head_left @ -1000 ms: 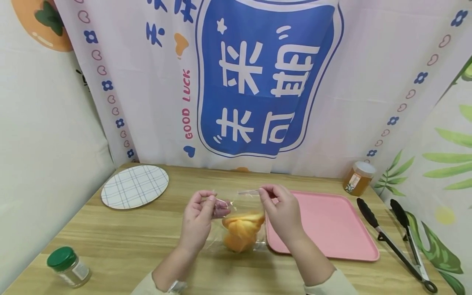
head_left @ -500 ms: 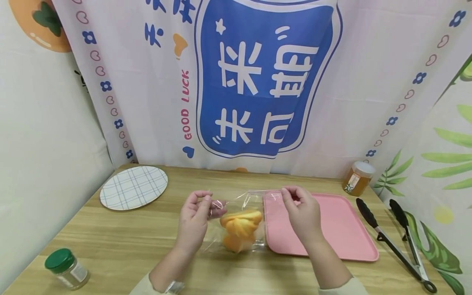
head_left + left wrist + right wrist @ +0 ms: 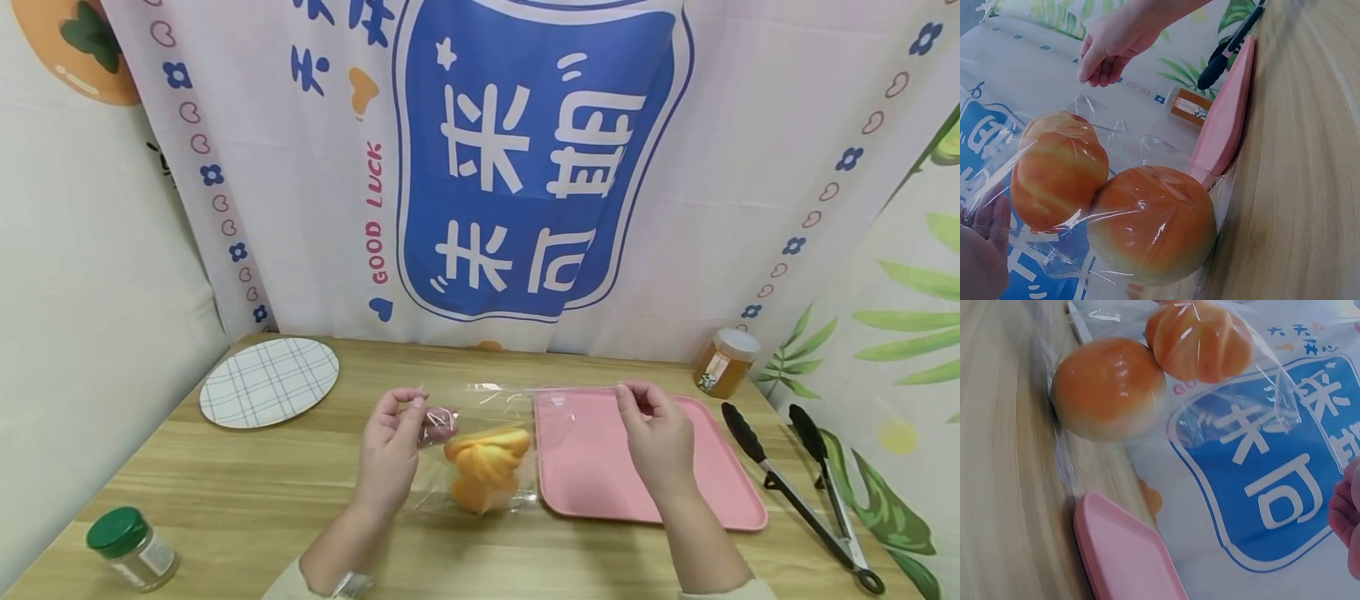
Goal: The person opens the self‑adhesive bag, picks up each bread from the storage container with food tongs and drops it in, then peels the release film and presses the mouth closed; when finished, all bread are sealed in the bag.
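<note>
A clear plastic bag [image 3: 480, 408] stands on the table with two bread rolls inside. One is a ridged, twisted roll [image 3: 491, 450], and below it sits a smooth round bun [image 3: 1154, 225]. My left hand [image 3: 393, 442] holds the bag's upper left side, thumb against the index finger, other fingers showing through the plastic. My right hand [image 3: 656, 433] pinches the end of a thin clear strip running along the bag's top edge, out to the right over the pink tray [image 3: 600, 500]. Whether that strip is separate from the bag's edge, I cannot tell.
A checked oval plate [image 3: 270, 383] lies at the back left, and a green-lidded jar [image 3: 133, 548] stands front left. An amber jar [image 3: 726, 363] is at the back right corner. Black-tipped tongs [image 3: 810, 508] lie along the right edge. A printed curtain [image 3: 345, 208] hangs behind.
My right hand has moved steadily to the right, from beside the bag to above the tray, drawing the thin clear strip out. The left hand and rolls have stayed nearly in place.
</note>
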A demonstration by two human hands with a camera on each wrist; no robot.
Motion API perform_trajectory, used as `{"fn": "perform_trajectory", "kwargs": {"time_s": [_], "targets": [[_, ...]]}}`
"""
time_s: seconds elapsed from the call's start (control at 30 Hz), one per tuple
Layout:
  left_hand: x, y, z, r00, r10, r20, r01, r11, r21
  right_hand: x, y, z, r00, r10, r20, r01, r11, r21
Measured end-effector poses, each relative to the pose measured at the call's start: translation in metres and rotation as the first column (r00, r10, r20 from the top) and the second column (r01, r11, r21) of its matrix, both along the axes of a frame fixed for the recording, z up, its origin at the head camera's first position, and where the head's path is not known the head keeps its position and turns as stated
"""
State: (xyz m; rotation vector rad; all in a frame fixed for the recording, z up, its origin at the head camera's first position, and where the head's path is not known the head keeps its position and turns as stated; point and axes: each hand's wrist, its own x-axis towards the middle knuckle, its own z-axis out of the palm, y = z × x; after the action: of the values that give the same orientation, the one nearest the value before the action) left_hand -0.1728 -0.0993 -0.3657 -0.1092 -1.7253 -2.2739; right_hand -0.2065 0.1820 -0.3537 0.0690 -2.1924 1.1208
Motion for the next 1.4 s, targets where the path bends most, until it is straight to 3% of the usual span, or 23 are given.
{"fn": "perform_trajectory", "kwargs": {"time_s": [0.3,0.47,0.7,0.87,1.0,1.27,1.4], "targets": [[0.0,0.0,-0.001,0.999,0.005,0.037,-0.005,1.0,-0.015,0.001,0.032,-0.007,0.995,-0.07,0.069,0.071,0.997,-0.019],[0.001,-0.001,0.0,0.997,0.023,0.068,-0.02,0.999,-0.043,0.002,0.045,-0.008,0.992,-0.118,0.045,0.118,0.993,-0.005],[0.001,-0.001,-0.001,0.999,0.011,0.043,-0.01,1.0,-0.024,0.001,0.061,-0.01,0.985,-0.169,0.015,0.169,0.985,-0.01],[0.0,0.0,-0.002,0.999,0.004,0.038,-0.004,1.0,-0.007,0.004,0.072,-0.009,0.978,-0.199,0.061,0.203,0.978,-0.052],[-0.001,0.001,-0.003,0.999,0.003,0.04,-0.003,1.0,0.0,0.008,0.081,-0.007,0.97,-0.227,0.092,0.234,0.97,-0.072],[-0.003,0.002,-0.002,0.999,-0.008,0.032,0.008,1.0,-0.007,0.017,0.105,0.002,0.96,-0.28,0.025,0.281,0.951,-0.125],[-0.003,0.001,-0.001,1.0,-0.009,0.022,0.009,1.0,-0.005,0.026,0.114,0.012,0.966,-0.259,0.026,0.259,0.951,-0.17]]}}
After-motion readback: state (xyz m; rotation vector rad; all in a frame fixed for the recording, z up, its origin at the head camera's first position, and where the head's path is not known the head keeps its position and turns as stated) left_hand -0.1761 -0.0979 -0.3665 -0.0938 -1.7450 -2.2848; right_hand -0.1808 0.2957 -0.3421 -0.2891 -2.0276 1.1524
